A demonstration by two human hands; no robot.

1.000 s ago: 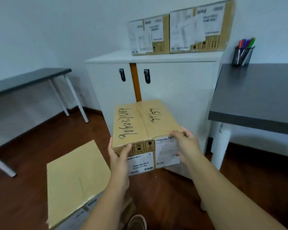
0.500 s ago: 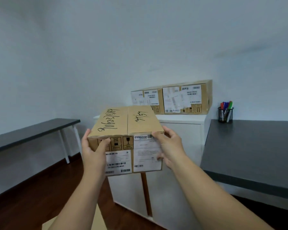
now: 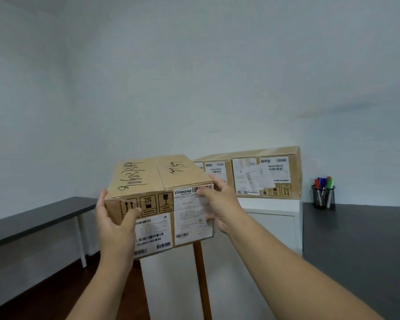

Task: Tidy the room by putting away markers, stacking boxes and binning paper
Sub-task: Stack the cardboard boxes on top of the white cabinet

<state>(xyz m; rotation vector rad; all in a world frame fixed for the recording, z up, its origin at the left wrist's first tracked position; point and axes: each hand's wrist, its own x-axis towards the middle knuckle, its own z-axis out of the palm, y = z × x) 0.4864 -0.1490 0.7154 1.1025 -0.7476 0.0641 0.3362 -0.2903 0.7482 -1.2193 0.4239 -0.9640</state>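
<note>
Now that the box (image 3: 159, 199) has risen from knee height over the floor to about the level of the cabinet (image 3: 273, 218) top, I read the lift as nearly finished and the placing as the part still ahead. The view has tilted up with it: the floor and the other carton that lay there a second ago have dropped out of sight, and the wall fills most of what I see.

My left hand (image 3: 116, 225) grips the box at its near left corner, thumb across the label face and fingers wrapped round the side. My right hand (image 3: 219, 204) clamps the right edge, fingers curled onto the front near the printed label. Both are closed on the cardboard, and the box hangs in the air in front of the cabinet, tilted slightly down to the right, touching nothing else.

Two stacked-side-by-side cartons (image 3: 259, 174) already sit on the cabinet top against the wall. I judge this box goes on top of them, which would need it raised a little more.

On the dark desk (image 3: 360, 239) at the right, a mesh pen cup (image 3: 323, 197) stands upright holding several markers (image 3: 324, 182), red, blue and green caps up. Whether the boxes hold anything I cannot tell; all are taped shut.
</note>
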